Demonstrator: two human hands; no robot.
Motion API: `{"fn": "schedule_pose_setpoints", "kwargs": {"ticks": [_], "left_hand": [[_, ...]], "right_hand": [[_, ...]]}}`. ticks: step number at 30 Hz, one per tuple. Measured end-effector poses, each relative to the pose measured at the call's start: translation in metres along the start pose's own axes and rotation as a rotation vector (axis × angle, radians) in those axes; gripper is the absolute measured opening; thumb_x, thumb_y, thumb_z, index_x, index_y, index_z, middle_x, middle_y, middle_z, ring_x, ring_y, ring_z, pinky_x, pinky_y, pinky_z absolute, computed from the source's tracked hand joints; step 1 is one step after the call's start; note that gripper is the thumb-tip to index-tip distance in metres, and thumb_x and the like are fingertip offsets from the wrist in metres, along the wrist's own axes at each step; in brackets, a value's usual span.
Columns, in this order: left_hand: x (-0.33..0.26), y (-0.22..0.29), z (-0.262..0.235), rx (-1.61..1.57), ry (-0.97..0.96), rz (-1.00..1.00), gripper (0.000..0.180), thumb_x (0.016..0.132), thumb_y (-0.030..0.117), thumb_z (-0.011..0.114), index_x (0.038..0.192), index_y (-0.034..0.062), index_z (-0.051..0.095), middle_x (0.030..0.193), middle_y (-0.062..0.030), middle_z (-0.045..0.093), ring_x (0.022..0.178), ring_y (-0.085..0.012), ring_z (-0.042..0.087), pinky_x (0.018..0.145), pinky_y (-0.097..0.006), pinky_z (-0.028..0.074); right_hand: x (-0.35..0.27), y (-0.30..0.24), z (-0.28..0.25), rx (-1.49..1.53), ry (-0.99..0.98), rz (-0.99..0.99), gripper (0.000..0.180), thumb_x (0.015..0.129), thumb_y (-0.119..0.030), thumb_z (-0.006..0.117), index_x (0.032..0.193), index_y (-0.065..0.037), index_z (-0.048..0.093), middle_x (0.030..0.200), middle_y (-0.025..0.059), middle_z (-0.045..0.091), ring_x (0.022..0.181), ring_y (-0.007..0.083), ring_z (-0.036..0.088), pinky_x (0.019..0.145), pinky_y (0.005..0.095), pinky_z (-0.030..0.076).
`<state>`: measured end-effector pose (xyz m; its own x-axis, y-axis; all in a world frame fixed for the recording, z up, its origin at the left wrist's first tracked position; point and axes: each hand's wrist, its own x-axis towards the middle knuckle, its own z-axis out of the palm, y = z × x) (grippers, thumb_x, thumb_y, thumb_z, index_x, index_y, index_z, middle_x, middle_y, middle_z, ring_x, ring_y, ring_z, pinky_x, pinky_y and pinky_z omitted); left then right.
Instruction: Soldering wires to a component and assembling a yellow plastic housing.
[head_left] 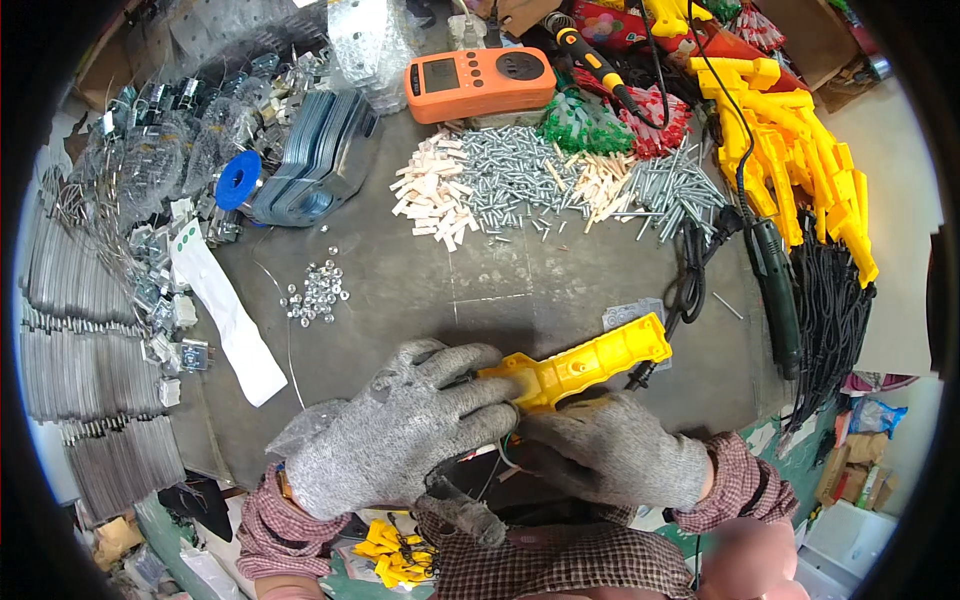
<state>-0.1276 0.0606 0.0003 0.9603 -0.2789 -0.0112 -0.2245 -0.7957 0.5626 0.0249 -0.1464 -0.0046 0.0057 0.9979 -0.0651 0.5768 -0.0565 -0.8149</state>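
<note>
We hold the yellow housing (575, 366) low on the grey surface (420, 290), at the near edge just in front of our chest. It is our landmark here. Our left hand (400, 430) wraps its near end, the gloved fingers curled over the top and pressed together on the plastic. Our right hand (610, 450) lies under and just behind that same end, its fingers tucked beneath where thin wires (505, 450) show. We cannot tell whether that grip pinches the wires or only steadies the shell.

The far end of the housing points up and to the right, and rests near a small metal plate (625, 315). Right of the housing a black cord (690, 270) runs up toward a dark green tool (775, 290). Up and left of the housing lies a scatter of small nuts (318, 290), and further up a heap of screws (510, 175). Beyond the screws sits an orange meter (480, 82). Far up and right of the housing is a stack of more yellow shells (800, 160).

To do this well, we judge that the left hand should keep the shell flat and steady while the right works the wires. Thick gloves dull the touch, so slow moves look best. We should keep the wires clear of the seam.
</note>
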Motion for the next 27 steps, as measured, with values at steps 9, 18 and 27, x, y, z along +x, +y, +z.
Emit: {"fn": "schedule_pose_setpoints", "kwargs": {"ticks": [9, 18, 27], "left_hand": [[0.001, -0.005, 0.003, -0.039, -0.049, 0.068, 0.085, 0.08, 0.078, 0.058, 0.127, 0.0082, 0.065, 0.128, -0.012, 0.062, 0.124, -0.0336, 0.055, 0.108, -0.051, 0.04], [0.006, 0.001, 0.007, 0.093, -0.074, 0.074, 0.083, 0.088, 0.079, 0.05, 0.126, 0.0065, 0.067, 0.121, -0.0131, 0.063, 0.122, -0.0331, 0.055, 0.11, -0.052, 0.039], [0.004, 0.002, 0.013, 0.103, -0.079, 0.043, 0.073, 0.086, 0.069, 0.063, 0.127, 0.0089, 0.065, 0.131, -0.0096, 0.062, 0.129, -0.0317, 0.053, 0.116, -0.051, 0.036]], "right_hand": [[-0.045, -0.014, -0.034, -0.271, -0.135, 0.203, 0.052, 0.088, -0.035, 0.078, 0.129, -0.009, 0.062, 0.126, 0.0135, 0.061, 0.119, 0.0336, 0.058, 0.105, 0.0456, 0.044], [-0.008, -0.02, -0.026, -0.526, 0.073, 0.13, 0.035, 0.084, -0.024, 0.077, 0.113, -0.009, 0.064, 0.1, 0.01, 0.057, 0.094, 0.0327, 0.059, 0.081, 0.0446, 0.053], [-0.001, 0.011, -0.054, -0.195, -0.267, -0.151, 0.064, 0.09, -0.01, 0.068, 0.148, -0.003, 0.044, 0.153, 0.0222, 0.042, 0.138, 0.0379, 0.048, 0.113, 0.0443, 0.044]]}}
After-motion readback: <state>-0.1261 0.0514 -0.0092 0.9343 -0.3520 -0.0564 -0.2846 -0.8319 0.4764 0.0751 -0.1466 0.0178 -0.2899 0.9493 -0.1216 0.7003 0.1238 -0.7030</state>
